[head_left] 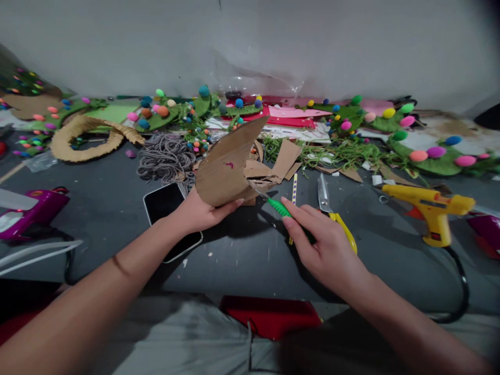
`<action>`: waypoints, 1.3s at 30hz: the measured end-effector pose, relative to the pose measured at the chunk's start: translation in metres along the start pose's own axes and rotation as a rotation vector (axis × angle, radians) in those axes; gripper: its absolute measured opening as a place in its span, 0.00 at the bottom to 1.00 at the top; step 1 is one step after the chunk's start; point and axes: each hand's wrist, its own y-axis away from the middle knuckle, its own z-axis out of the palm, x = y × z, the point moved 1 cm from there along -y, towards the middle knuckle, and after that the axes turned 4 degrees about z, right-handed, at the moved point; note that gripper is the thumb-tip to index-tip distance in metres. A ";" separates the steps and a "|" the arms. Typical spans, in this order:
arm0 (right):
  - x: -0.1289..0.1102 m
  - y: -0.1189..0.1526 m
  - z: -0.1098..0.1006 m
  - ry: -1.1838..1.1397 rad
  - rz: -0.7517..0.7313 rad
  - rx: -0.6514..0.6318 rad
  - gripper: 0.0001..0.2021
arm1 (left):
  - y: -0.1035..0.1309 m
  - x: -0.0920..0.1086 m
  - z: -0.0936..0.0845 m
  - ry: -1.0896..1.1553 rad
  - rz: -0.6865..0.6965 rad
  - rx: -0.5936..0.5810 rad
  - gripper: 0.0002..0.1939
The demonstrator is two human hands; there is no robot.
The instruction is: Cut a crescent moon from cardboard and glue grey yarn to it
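Reaching over the near edge of the table (242, 268), we held a green-handled cutter (278, 207) in our right hand (322, 245), fingers closed round the handle, its blade at the edge of a cardboard piece (222, 161). Our left hand (207, 212) gripped that cardboard above the table's middle, some fingers hidden behind it. Beneath our left wrist lay a phone (162, 202); just beyond our right hand, yellow-handled scissors (323, 192). Toward the right edge we had a yellow glue gun (435, 208). Farther back lay grey cord (166, 159), and along the far edge, green leaves (427, 158) with coloured balls.
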 end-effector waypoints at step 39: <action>0.034 0.002 -0.020 0.144 0.118 0.066 0.22 | 0.001 -0.001 -0.003 -0.002 0.046 -0.005 0.17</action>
